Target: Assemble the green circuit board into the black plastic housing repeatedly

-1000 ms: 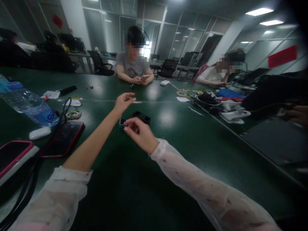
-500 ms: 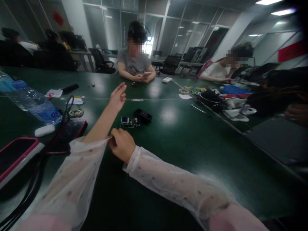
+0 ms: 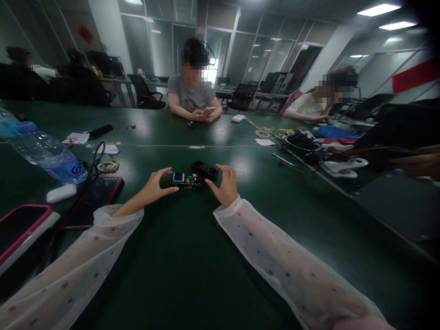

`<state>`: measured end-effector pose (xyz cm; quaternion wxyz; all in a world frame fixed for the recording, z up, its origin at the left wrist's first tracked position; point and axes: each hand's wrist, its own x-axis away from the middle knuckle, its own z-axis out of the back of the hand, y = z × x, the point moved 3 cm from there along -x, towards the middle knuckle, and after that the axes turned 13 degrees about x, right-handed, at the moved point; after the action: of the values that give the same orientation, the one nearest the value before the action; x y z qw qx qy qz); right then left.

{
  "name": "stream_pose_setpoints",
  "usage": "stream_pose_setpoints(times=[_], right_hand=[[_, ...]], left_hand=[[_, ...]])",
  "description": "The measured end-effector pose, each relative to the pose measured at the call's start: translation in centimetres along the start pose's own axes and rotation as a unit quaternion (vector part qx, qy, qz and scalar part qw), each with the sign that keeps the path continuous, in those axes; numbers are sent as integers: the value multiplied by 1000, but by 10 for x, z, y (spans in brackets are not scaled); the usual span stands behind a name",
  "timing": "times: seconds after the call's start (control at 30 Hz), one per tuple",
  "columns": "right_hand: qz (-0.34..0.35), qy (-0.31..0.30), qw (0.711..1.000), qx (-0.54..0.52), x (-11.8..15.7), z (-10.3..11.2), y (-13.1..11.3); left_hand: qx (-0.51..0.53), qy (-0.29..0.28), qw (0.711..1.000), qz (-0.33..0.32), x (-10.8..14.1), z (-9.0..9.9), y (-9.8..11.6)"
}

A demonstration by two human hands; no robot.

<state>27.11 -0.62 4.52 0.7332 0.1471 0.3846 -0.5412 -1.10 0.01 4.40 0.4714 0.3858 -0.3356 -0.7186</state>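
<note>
A small green circuit board [image 3: 187, 180] with a little screen lies on the dark green table [image 3: 178, 238], touching or close beside a black plastic case [image 3: 205, 170]. To the left of the board is my left hand [image 3: 156, 187], thumb and fingers spread around its left end, holding nothing. My right hand [image 3: 225, 184] is at the right end of the case, its thumb and fingers parted; whether the fingertips touch the case cannot be made out. Both forearms are in sheer, dotted white sleeves.
At the left are bottles [image 3: 58, 156], a dark red-edged phone [image 3: 94, 201], a white earphone case [image 3: 61, 193] and a pink-edged phone [image 3: 20, 224]. Cables [image 3: 271, 132] and a wrench [image 3: 284, 159] lie right. A person [image 3: 192, 91] holding a phone sits opposite.
My right hand has let go of the left sleeve's cuff and moved right to the case. My left hand has come down and back, with its fingers opened beside the board.
</note>
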Motion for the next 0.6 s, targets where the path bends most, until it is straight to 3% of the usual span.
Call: stream_pose_setpoints(times=[0.17,0.6], right_hand=[[-16,-40,998,-43,-3,-24,13],[-110,-99,977,-155,-4,-49,36]], left_hand=[[-75,-40,996,12,-10,-16,-10],[-64,-52,996,16,-13,-14,-15]])
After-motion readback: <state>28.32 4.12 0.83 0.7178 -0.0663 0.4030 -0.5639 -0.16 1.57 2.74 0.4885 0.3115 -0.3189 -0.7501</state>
